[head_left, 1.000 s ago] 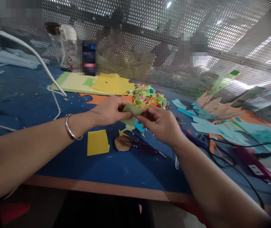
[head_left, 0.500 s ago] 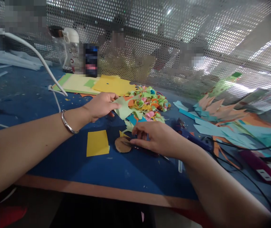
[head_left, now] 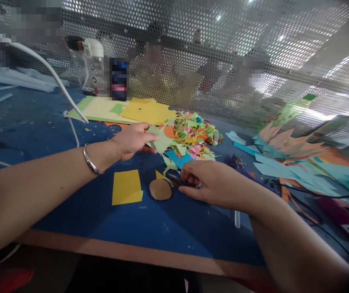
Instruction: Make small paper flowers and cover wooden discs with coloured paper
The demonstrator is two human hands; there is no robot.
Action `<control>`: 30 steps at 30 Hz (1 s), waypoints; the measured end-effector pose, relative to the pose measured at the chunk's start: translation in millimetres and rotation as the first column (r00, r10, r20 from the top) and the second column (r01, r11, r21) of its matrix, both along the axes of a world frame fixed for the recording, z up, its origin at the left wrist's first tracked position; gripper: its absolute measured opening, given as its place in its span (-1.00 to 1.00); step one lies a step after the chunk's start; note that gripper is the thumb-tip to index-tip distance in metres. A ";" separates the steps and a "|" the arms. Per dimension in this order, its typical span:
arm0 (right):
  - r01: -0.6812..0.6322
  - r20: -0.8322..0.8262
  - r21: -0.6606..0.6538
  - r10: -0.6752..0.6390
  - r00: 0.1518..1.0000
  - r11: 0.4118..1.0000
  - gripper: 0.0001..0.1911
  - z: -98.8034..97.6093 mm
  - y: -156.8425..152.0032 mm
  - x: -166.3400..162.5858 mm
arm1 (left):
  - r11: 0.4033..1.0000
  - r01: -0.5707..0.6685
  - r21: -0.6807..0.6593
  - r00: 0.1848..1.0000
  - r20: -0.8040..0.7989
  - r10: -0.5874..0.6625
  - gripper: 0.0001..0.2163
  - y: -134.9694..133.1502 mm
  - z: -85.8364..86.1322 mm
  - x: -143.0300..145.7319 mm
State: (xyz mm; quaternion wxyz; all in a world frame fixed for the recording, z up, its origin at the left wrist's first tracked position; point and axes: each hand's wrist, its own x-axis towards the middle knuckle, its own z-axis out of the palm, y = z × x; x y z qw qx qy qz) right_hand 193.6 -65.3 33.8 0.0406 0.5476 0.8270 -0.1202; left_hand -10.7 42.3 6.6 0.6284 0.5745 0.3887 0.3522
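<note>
My left hand (head_left: 131, 140), with a silver bangle on the wrist, pinches a pale green piece of paper (head_left: 161, 140) just above the blue table (head_left: 70, 203). Lower down, my right hand (head_left: 211, 183) rests on the table with its fingers curled round dark scissors (head_left: 177, 180) that lie there. A brown paper disc (head_left: 160, 189) sits just left of the scissors. A yellow paper rectangle (head_left: 126, 186) lies further left. Behind the green paper is a heap of coloured paper scraps (head_left: 194, 136).
Yellow and green sheets (head_left: 122, 110) lie at the back by a clear bottle (head_left: 90, 65) and a dark can (head_left: 118, 79). A white cable (head_left: 55, 81) crosses the left. Blue and orange cut-outs (head_left: 290, 162), black wires and a purple tool lie on the right. A perforated screen closes off the rear.
My right hand let go of the green paper, dropped to the table and closed on the scissors. My left hand kept the paper and carried it slightly back.
</note>
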 end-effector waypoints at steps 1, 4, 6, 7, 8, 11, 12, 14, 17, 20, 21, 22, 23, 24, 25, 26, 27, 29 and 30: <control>0.014 0.019 0.027 -0.015 1.000 1.000 -0.84 -0.8 0.6 0.6 | 1.000 0.004 -0.012 1.000 0.007 -0.004 -0.89 0.2 -0.2 -0.1; 0.034 0.023 0.104 -0.037 0.999 0.994 -0.84 -3.4 0.5 0.8 | 0.999 0.009 -0.043 1.000 -0.003 -0.010 -0.90 0.6 1.1 -0.1; 0.009 -0.027 0.157 -0.005 1.000 0.988 -0.84 -4.6 -0.7 -1.1 | 0.999 0.013 -0.041 0.999 -0.034 -0.014 -0.93 0.5 2.7 -0.1; -0.003 -0.061 0.190 0.015 0.998 0.982 -0.84 -4.9 -1.4 -2.5 | 0.999 0.013 -0.032 0.998 -0.056 -0.014 -0.95 0.4 3.5 -0.2; -0.007 -0.099 0.225 0.030 0.995 0.974 -0.84 -5.0 -2.0 -3.9 | 1.000 0.013 -0.018 0.997 -0.080 -0.015 -0.95 0.2 4.2 -0.2; 0.047 -0.240 0.356 0.042 0.970 0.933 -0.85 -4.8 -2.0 -6.9 | 0.999 0.046 0.029 0.989 -0.140 -0.041 -0.94 -1.2 5.1 -0.4; 0.074 -0.285 0.402 0.048 0.957 0.913 -0.85 -4.8 -1.3 -7.1 | 0.996 0.073 0.050 0.985 -0.160 -0.064 -0.95 -2.0 5.1 -0.4; 0.111 -0.344 0.482 0.072 0.936 0.869 -0.84 -5.2 0.6 -6.7 | 0.981 0.140 0.134 0.971 -0.214 -0.109 -0.96 -4.2 5.0 -0.3; 0.108 -0.358 0.537 0.110 0.927 0.836 -0.79 -7.0 3.7 -5.8 | 0.901 0.235 0.365 0.925 -0.368 -0.093 -0.94 -8.5 7.0 -0.6; 0.070 -0.351 0.523 0.139 0.926 0.850 -0.81 -9.9 6.3 -6.6 | 0.780 0.349 0.519 0.871 -0.488 -0.065 -0.90 -12.9 11.7 -1.9; 0.064 -0.350 0.506 0.138 0.927 0.860 -0.84 -10.9 7.0 -7.1 | 0.754 0.381 0.535 0.858 -0.508 -0.074 -0.89 -14.1 13.1 -2.4; 0.061 -0.349 0.484 0.128 0.928 0.873 -0.87 -11.8 7.7 -7.7 | 0.738 0.406 0.540 0.851 -0.518 -0.088 -0.89 -15.0 14.2 -3.0; 0.064 -0.348 0.464 0.116 0.930 0.883 -0.88 -12.6 8.4 -8.3 | 0.732 0.413 0.542 0.852 -0.513 -0.101 -0.89 -15.6 14.7 -3.3; 0.071 -0.350 0.449 0.102 0.931 0.891 -0.87 -13.3 8.9 -8.7 | 0.739 0.406 0.538 0.863 -0.492 -0.116 -0.89 -15.9 14.6 -3.4; 0.083 -0.358 0.438 0.089 0.930 0.895 -0.86 -13.9 9.4 -9.1 | 0.756 0.389 0.526 0.881 -0.452 -0.138 -0.88 -15.9 13.8 -3.2; 0.097 -0.372 0.432 0.079 0.925 0.897 -0.86 -14.4 9.8 -9.3 | 0.784 0.367 0.500 0.902 -0.397 -0.169 -0.86 -15.7 12.6 -2.7; 0.111 -0.392 0.430 0.075 0.917 0.896 -0.87 -14.8 10.0 -9.5 | 0.817 0.345 0.462 0.921 -0.334 -0.201 -0.84 -15.5 11.2 -1.9; 0.146 -0.444 0.431 0.068 0.894 0.890 -0.89 -15.5 10.0 -9.7 | 0.880 0.303 0.366 0.948 -0.214 -0.237 -0.83 -15.6 8.3 0.5; 0.165 -0.466 0.432 0.063 0.883 0.887 -0.89 -15.9 9.7 -9.9 | 0.904 0.285 0.318 0.955 -0.171 -0.240 -0.83 -16.1 7.2 1.8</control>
